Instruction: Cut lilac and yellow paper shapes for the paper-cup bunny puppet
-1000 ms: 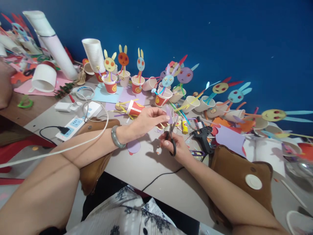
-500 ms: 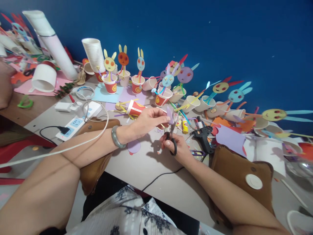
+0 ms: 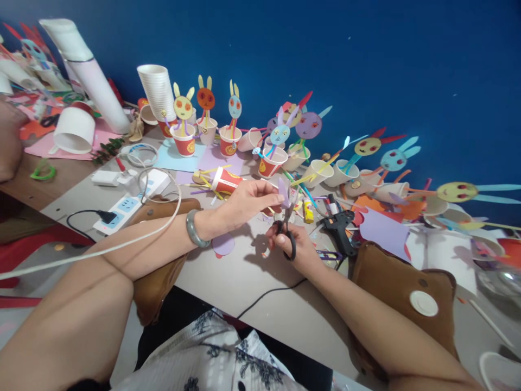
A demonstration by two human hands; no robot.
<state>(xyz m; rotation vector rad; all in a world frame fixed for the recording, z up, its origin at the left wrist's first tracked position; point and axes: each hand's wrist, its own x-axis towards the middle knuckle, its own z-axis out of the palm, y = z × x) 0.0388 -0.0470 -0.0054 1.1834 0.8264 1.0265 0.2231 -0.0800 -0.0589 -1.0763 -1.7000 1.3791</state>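
Between its thumb and fingers, my left hand (image 3: pixel 250 203) pinches a small piece of purple paper (image 3: pixel 283 192). My right hand (image 3: pixel 296 248) has its fingers in the handles of black scissors (image 3: pixel 290 239), whose blades point up beside the purple paper. Whether the blades touch the paper is too small to tell. A purple paper circle (image 3: pixel 223 244) lies on the grey table under my left wrist. Past my left hand, a red paper cup (image 3: pixel 226 181) lies on its side with yellow strips around it.
Paper cups with rabbit figures (image 3: pixel 185 139) line the blue wall. A black glue gun (image 3: pixel 340 231) lies right of the scissors. At left are a power strip (image 3: pixel 121 213) and white cable. A brown cushion (image 3: pixel 401 293) lies under my right arm. Another person's arm (image 3: pixel 10 138) shows at far left.
The scissors and the purple paper have shifted very slightly in my hands. Otherwise the hands and the things around them look the same.
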